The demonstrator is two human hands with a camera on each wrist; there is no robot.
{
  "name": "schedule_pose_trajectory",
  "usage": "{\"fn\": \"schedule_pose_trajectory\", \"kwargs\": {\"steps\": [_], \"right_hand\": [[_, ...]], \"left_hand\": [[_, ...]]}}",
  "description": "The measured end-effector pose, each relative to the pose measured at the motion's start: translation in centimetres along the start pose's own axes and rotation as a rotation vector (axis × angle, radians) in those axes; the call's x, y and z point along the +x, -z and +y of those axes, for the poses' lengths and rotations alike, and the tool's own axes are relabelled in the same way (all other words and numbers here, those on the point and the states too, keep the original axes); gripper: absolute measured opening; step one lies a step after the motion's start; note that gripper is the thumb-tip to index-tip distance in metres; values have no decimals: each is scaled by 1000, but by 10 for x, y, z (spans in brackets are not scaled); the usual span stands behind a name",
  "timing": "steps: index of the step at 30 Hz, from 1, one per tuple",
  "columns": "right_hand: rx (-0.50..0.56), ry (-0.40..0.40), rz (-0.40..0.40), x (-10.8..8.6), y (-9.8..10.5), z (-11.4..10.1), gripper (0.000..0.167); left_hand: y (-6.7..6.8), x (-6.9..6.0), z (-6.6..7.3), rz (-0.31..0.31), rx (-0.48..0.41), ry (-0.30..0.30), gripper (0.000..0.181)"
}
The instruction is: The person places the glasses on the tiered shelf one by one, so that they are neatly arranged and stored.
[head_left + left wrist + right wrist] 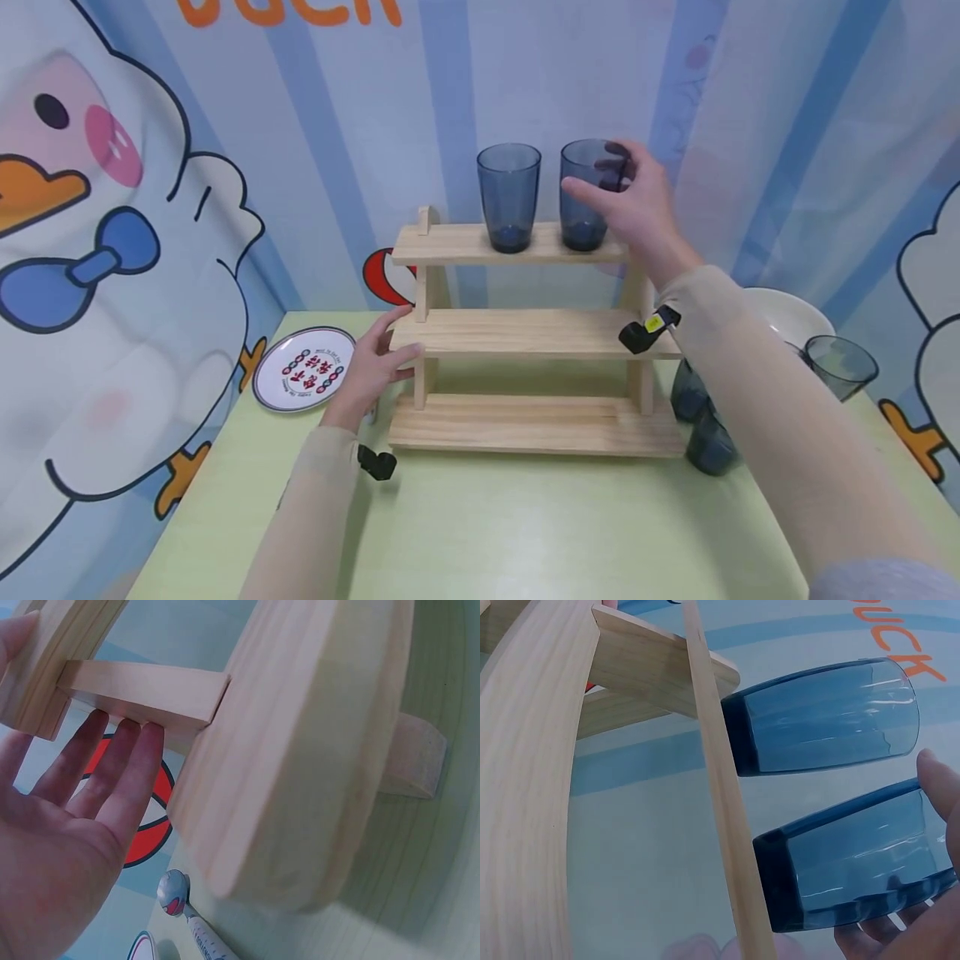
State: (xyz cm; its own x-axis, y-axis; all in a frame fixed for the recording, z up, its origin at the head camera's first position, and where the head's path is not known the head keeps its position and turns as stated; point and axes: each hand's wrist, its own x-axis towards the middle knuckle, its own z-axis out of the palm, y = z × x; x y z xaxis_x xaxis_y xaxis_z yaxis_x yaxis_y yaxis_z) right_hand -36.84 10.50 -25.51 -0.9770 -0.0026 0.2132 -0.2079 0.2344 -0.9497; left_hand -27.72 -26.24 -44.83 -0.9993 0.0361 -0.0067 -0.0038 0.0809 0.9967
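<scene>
Blue tumbler stands atop the wooden rack, right hand grasping its upper sides; left hand grips the rack's end. That hold likely steadies it.

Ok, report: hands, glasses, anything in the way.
Right hand grips glass on top shelf. Left hand holds wooden stand. Possible obstacle: second glass alongside, not touching.

Orange painted-style lettering on the blue-striped fabric backdrop: reads "DUCK", partly cropped. Location: top left of the head frame; upper right of the right wrist frame. White rounded plate with dark rim, head frame, left: red Chinese-style characters and small print, illegible. Yellow label, right of centre: illegible.
</scene>
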Motion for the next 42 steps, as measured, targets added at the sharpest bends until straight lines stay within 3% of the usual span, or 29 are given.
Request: {"fn": "schedule_pose_trajectory", "kwargs": {"steps": [6, 19, 35, 42], "right_hand": [[-40, -4, 10, -1, -2, 0, 90], [-86, -72, -70, -6, 8, 6, 101], [7, 10, -133, -22, 54, 20, 91], [-22, 32, -141, -34, 80, 26, 85]], "left_hand": [[1, 0, 0, 7, 4, 3, 68], [0, 0, -3, 12, 9, 15, 69], [-1, 3, -3, 18, 13, 12, 67], [-1, 1, -3, 16, 24, 20, 67]]}}
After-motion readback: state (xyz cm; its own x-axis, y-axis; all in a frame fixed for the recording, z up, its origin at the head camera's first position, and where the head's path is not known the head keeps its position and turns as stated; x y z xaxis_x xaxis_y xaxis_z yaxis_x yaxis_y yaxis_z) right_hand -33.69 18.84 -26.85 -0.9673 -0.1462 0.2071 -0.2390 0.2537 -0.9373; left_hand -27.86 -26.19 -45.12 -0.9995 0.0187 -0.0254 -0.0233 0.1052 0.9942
